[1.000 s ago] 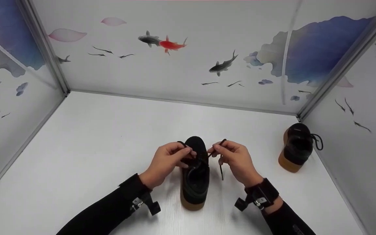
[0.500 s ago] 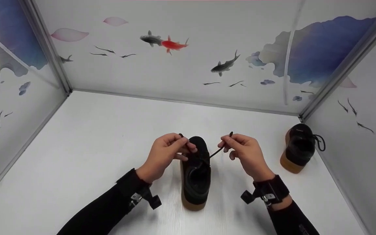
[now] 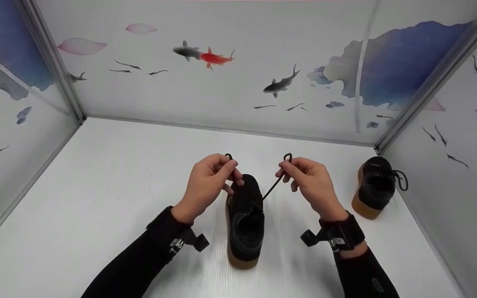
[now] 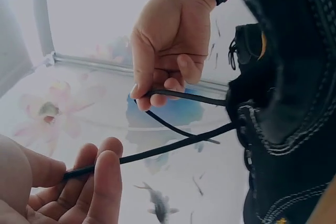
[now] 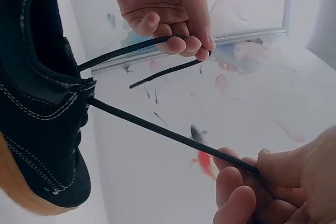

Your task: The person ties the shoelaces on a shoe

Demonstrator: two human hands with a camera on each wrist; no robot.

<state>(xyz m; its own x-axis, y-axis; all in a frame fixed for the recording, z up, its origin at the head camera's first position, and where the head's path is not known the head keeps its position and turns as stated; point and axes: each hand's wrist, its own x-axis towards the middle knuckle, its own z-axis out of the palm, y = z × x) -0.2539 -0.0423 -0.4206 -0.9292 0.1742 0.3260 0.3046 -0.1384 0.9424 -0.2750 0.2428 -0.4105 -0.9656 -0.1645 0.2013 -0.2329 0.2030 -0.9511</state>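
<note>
A black shoe (image 3: 244, 231) with a tan sole stands on the white surface, toe pointing away. My left hand (image 3: 207, 182) pinches one black shoelace (image 4: 157, 150) between thumb and fingers, above the shoe's left side. To the right of the shoe, my right hand (image 3: 313, 182) pinches the other shoelace (image 3: 272, 188), which runs taut down to the eyelets and bends into a small loop above the fingertips. Both laces stretch out from the shoe in the right wrist view, where a loose lace end (image 5: 163, 73) hangs from the left hand's fingers.
A second black shoe (image 3: 374, 188) with a tan sole stands at the right, near the side wall, its lace looped at its side. White panels (image 3: 151, 95) printed with fish and flowers enclose the white tabletop (image 3: 110, 178) at the back and sides.
Both hands have lifted up and away from the shoe, each with its lace. The right hand first moved out to the right, drawing its lace straight.
</note>
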